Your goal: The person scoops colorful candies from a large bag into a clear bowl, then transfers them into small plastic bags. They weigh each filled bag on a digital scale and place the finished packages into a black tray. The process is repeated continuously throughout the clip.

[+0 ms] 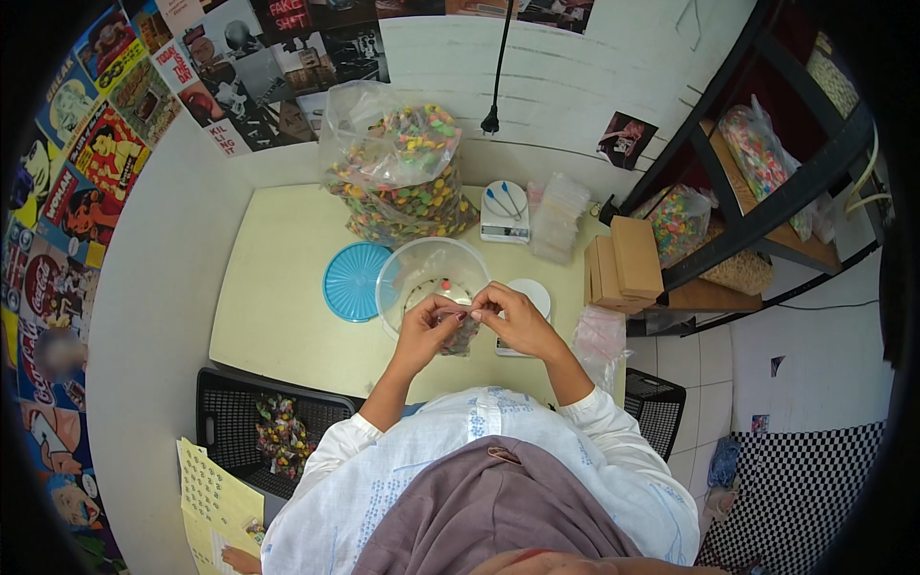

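My left hand (427, 331) and my right hand (518, 321) meet over the front of the table, fingers pinched together. Between them they grip the top edge of a small clear plastic bag (462, 341) with colourful pieces inside, which hangs below my fingertips. Just behind the hands stands a round translucent tub (385, 278) with a few coloured pieces at its bottom. A white kitchen scale (533, 295) is partly hidden by my right hand. Left of the tub lies a round blue lid (355, 281).
A large clear sack (402, 196) of colourful candies stands at the back. Another scale (505, 230) carries blue-ended tongs (506, 201); empty bags (559, 216) and brown boxes (623, 259) are to its right. A black crate (225, 412) holds filled bags. Another person's hand (241, 560) shows at lower left.
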`<state>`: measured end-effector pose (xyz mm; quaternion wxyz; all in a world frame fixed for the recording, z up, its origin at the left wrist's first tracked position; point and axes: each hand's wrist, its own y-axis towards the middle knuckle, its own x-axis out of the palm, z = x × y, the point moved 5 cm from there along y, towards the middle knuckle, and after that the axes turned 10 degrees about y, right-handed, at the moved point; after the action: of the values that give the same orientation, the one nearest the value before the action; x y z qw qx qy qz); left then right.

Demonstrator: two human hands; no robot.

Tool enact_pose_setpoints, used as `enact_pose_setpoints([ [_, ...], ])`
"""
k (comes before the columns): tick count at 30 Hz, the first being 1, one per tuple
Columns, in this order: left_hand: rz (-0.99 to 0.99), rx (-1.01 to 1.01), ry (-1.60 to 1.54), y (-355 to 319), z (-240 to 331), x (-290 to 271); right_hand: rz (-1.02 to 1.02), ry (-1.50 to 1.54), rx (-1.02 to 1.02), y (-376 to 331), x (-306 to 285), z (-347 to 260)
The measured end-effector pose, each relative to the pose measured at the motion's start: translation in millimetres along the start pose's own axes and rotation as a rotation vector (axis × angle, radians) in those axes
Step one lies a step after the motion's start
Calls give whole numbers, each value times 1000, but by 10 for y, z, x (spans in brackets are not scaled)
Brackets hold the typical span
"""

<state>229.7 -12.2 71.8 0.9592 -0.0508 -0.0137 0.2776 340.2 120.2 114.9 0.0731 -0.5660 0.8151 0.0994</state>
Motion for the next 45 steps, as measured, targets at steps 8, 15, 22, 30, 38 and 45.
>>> enact_pose_setpoints([
  [8, -4, 78, -109, 8, -51, 22, 22, -63, -42, -53, 5, -9],
  [15, 15, 52, -134, -26, 111, 113, 49, -131, -95, -72, 3, -23],
  [22, 61, 135, 42, 6, -88, 30, 51, -177, -70, -93, -24, -48],
  [30, 106, 124, 72, -3, -4, 90, 102, -130, -108, -101, 6, -66],
  [38, 150, 175, 166, -4, -18, 138, 123, -170, -153, -112, 16, -61],
  [45, 151, 205, 210, -30, 37, 204, 100, -172, -168, -113, 15, 10],
])
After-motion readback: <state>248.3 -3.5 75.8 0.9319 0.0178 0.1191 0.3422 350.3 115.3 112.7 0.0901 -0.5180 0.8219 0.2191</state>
